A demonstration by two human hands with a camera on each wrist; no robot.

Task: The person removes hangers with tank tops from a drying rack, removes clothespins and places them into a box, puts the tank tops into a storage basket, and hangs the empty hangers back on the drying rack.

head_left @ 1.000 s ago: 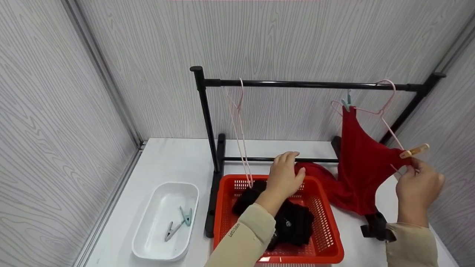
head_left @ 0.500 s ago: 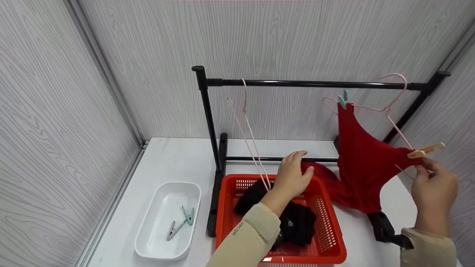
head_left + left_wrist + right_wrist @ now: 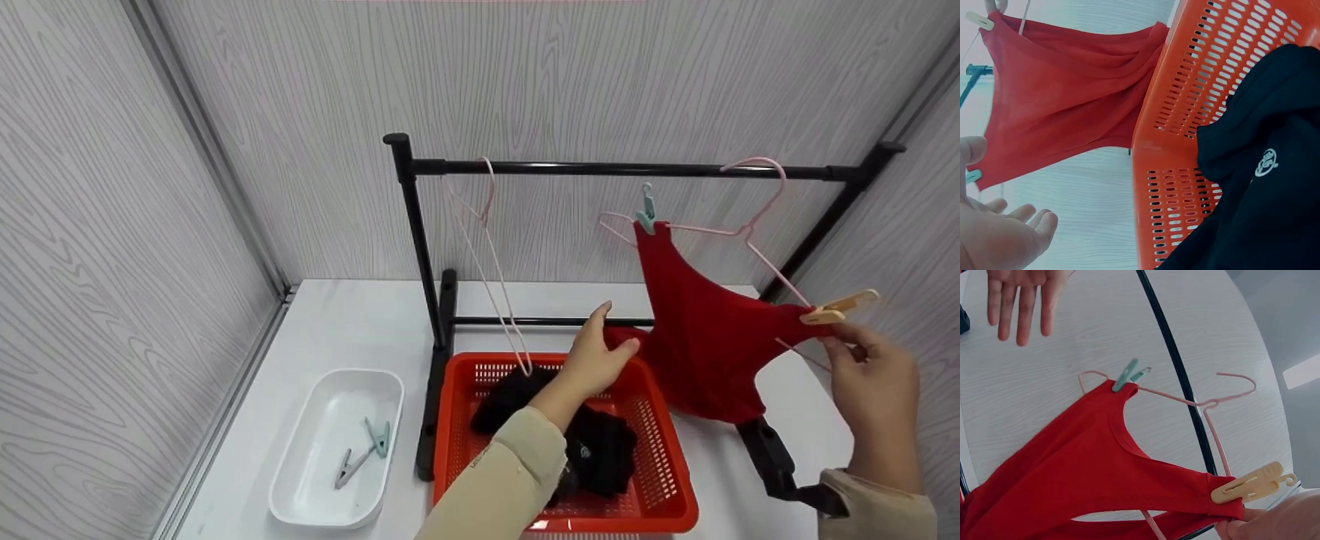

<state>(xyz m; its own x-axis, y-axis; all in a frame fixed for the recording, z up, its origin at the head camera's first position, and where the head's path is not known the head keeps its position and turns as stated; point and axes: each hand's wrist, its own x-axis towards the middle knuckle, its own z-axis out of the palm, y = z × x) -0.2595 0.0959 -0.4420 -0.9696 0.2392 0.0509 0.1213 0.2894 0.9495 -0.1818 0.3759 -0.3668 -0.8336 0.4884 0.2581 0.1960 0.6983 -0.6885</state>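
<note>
A red sleeveless top hangs from a pink wire hanger, with one shoulder higher than the other. A mint clothespin clips its left shoulder and a yellow clothespin its right. Just below the yellow clothespin, my right hand pinches that shoulder between thumb and fingers. My left hand is held over the basket, its fingers extended, near the top's lower part; nothing is in it. In the right wrist view, the hanger's hook stands apart from the black bar.
Black garments lie in the orange basket. A second pink hanger hangs at the left of the black rack, its lower end over the basket. To the left, a white tray holds a mint clothespin and a grey one.
The hanger and the red top shifted a little right, then back left past where they began. My left hand has drifted slightly right. The left hanger sways.
</note>
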